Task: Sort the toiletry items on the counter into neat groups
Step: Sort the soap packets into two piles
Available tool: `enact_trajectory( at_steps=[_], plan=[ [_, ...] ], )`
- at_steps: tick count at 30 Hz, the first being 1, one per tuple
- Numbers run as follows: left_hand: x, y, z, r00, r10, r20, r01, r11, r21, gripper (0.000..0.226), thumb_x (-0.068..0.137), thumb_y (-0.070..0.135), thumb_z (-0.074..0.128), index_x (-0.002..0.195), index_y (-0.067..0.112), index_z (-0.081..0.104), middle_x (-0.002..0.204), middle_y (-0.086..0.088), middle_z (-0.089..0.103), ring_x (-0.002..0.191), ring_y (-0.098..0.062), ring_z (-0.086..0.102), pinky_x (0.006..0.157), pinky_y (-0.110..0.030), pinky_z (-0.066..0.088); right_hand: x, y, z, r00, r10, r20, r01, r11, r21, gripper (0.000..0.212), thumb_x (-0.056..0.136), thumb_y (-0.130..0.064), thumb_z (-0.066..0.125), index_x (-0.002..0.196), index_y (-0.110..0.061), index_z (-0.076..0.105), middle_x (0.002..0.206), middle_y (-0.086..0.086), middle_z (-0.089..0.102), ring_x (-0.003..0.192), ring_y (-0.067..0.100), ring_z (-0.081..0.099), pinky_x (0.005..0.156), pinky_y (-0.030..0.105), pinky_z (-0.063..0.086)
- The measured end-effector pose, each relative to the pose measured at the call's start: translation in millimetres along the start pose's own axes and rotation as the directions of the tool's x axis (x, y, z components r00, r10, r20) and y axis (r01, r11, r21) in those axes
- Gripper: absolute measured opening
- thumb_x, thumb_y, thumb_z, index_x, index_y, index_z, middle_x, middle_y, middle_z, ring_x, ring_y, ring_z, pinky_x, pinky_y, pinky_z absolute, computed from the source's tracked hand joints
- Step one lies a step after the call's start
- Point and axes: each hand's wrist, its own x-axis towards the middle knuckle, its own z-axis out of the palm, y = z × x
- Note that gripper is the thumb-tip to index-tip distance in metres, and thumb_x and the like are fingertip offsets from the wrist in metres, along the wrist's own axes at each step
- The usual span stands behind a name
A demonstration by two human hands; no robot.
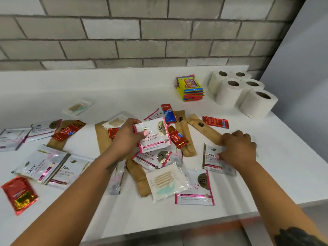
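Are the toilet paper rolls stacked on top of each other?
No, the toilet paper rolls stand upright side by side on the counter, none on another.

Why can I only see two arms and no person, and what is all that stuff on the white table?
The camera sits on the person's head and looks down, so you see only their arms. There is just this one picture. The left hand holds up a white and pink Dove sachet. The right hand rests on another Dove sachet lying on the white counter. Scattered around are more sachets, brown paper sleeves, red packets and a cotton bud pack. At the back, already tidy, stand toilet rolls and a stack of yellow packets.
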Motion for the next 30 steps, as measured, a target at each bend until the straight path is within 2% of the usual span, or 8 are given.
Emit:
enact_trajectory(
  at_steps=[3,6,8,12,15,18,23,30],
  plan=[
    [-10.2,9.8,7.3,1.000,0.009,0.012,-0.008,0.995,-0.103,0.029,0.086,0.016,0.066,0.109,0.017,0.048,0.110,-0.010,0.067,0.095,-0.026,0.067,0.082,-0.049,0.056,-5.9,-18.5,-10.1,0.991,-0.088,-0.098,0.117,0.932,0.344,0.053,0.071,-0.036,0.078,0.120,-0.025,0.059,0.122,0.004,0.053,0.115,0.027,0.046,0.092,0.039,0.040],
    [-19.2,25.1,21.7,0.996,0.059,0.066,-0.049,0.988,-0.149,0.027,0.084,0.015,0.068,0.103,0.020,0.049,0.104,-0.008,0.069,0.088,-0.022,0.068,0.077,-0.043,0.058,-13.0,-46.7,-25.2,0.953,-0.265,0.144,0.014,0.515,0.857,0.058,0.075,-0.031,0.077,0.126,-0.020,0.052,0.118,-0.001,0.059,0.107,0.019,0.058,0.087,0.034,0.050],
    [-22.1,34.3,32.9,0.991,0.078,0.112,-0.059,0.984,-0.169,0.026,0.082,0.011,0.069,0.095,0.024,0.050,0.102,-0.007,0.069,0.085,-0.020,0.068,0.072,-0.038,0.059,-13.7,-57.6,-25.8,0.901,-0.361,0.242,-0.138,0.290,0.947,0.060,0.074,-0.016,0.079,0.126,-0.013,0.051,0.113,0.006,0.067,0.101,0.024,0.066,0.087,0.041,0.055],
    [-13.4,31.2,42.0,0.986,0.049,0.160,-0.033,0.994,-0.103,0.023,0.082,0.012,0.069,0.096,0.021,0.054,0.107,-0.006,0.066,0.092,-0.021,0.066,0.081,-0.041,0.056,-7.3,-52.8,-22.6,0.938,-0.269,0.220,-0.156,0.237,0.959,0.048,0.073,0.000,0.076,0.117,-0.010,0.060,0.107,0.012,0.071,0.095,0.026,0.069,0.086,0.041,0.056],
    [-0.9,14.2,29.3,0.990,-0.074,0.122,0.009,0.887,0.462,0.052,0.078,0.029,0.073,0.123,0.012,0.051,0.128,-0.008,0.054,0.114,-0.021,0.054,0.089,-0.030,0.045,-2.7,-39.8,-20.7,0.963,-0.169,0.209,-0.167,0.234,0.958,0.048,0.074,-0.002,0.075,0.119,-0.011,0.060,0.106,0.009,0.071,0.091,0.022,0.069,0.073,0.029,0.055],
    [-1.3,8.4,26.8,0.954,-0.263,0.144,0.091,0.713,0.695,0.087,0.068,0.043,0.079,0.135,0.006,0.038,0.136,-0.011,0.044,0.124,-0.024,0.045,0.094,-0.030,0.042,-1.3,-34.7,-17.5,0.968,-0.133,0.211,-0.174,0.243,0.954,0.046,0.074,-0.008,0.077,0.117,-0.014,0.061,0.105,0.008,0.072,0.087,0.020,0.068,0.067,0.028,0.049],
    [8.7,-4.5,31.8,0.938,-0.324,0.123,0.166,0.730,0.663,0.100,0.061,0.040,0.085,0.138,0.002,0.032,0.135,-0.011,0.048,0.124,-0.026,0.047,0.095,-0.030,0.042,-5.4,-43.6,-17.9,0.959,-0.169,0.229,-0.211,0.116,0.971,0.045,0.078,0.000,0.071,0.119,-0.012,0.058,0.106,0.007,0.071,0.086,0.016,0.070,0.056,0.015,0.052],
    [12.8,-19.8,18.8,0.970,-0.212,0.120,0.123,0.851,0.510,0.073,0.064,0.047,0.080,0.124,0.014,0.057,0.124,-0.003,0.062,0.114,-0.022,0.057,0.095,-0.035,0.048,-5.5,-60.7,-9.1,0.943,-0.227,0.244,-0.250,0.003,0.968,0.042,0.078,0.003,0.069,0.115,-0.014,0.061,0.105,0.011,0.072,0.093,0.025,0.071,0.084,0.041,0.057]
  ],
)
